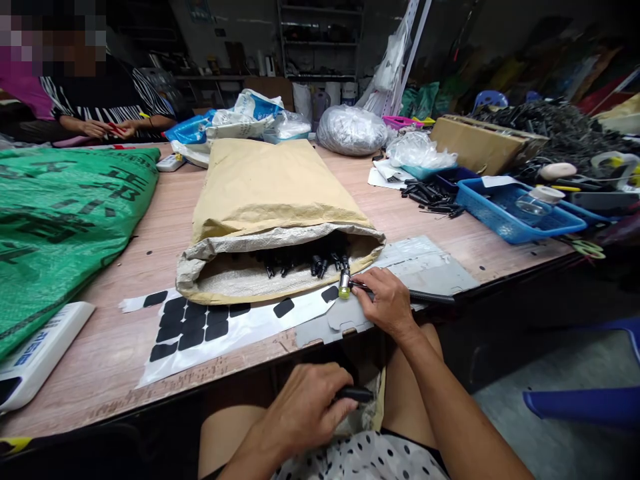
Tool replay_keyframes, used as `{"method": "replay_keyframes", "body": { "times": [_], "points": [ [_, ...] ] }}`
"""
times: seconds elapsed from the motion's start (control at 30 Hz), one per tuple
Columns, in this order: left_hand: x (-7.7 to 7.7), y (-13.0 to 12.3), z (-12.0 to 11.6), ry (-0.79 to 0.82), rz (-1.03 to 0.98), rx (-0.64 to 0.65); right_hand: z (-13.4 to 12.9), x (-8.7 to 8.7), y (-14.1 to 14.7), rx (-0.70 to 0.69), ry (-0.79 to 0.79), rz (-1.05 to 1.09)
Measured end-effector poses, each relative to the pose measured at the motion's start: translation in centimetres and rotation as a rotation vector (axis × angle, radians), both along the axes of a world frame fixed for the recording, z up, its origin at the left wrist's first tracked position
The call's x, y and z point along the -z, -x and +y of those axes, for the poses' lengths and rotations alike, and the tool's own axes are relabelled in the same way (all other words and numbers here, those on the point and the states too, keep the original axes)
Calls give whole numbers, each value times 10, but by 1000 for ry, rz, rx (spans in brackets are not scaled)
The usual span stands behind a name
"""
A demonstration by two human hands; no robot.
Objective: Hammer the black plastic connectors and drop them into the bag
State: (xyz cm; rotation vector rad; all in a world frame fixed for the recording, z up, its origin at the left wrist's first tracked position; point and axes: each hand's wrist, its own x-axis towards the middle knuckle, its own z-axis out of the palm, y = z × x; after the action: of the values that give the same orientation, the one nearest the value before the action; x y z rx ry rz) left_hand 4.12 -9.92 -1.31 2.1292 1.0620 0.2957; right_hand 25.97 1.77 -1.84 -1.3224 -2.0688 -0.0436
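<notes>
My right hand [386, 300] is closed over the handle of a small hammer [345, 283], close to its head. The head is silver with a yellow-green face, and the black handle runs out to the right along the table edge. Low over my lap, my left hand [315, 403] is closed around a short black rod-like piece [356, 394], whose other end is hidden in the fingers. A tan woven sack [280, 180] lies on the table with its mouth towards me. Several small black parts [320, 263] show inside the mouth.
A white sheet with black square stickers [193, 323] lies before the sack, beside grey cardboard [425, 263]. Left is a green sack [65, 233]; right are a blue basket [515, 213] and loose black pieces [430, 193]. Another person's hands [110, 128] hold something red.
</notes>
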Motion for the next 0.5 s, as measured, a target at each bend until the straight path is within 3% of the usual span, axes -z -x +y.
{"method": "replay_keyframes", "body": {
  "times": [0.17, 0.27, 0.3, 0.37, 0.43, 0.5],
  "points": [
    [76, -15, -14, 248, 172, -102, -1, -1, 1, 6, 2, 7],
    [100, -18, -15, 298, 196, -108, -1, -2, 1, 11, 1, 4],
    [100, -18, -16, 302, 198, -101, -1, -2, 1, 11, 0, 2],
    [84, -18, -14, 295, 190, -80, -2, -2, 1, 9, -4, 3],
    [52, -17, -10, 286, 133, -47, -2, -2, 1, 9, -6, 5],
    [11, -14, 2, 294, 12, -28, -2, -2, 1, 9, -5, 2]
  ]
}}
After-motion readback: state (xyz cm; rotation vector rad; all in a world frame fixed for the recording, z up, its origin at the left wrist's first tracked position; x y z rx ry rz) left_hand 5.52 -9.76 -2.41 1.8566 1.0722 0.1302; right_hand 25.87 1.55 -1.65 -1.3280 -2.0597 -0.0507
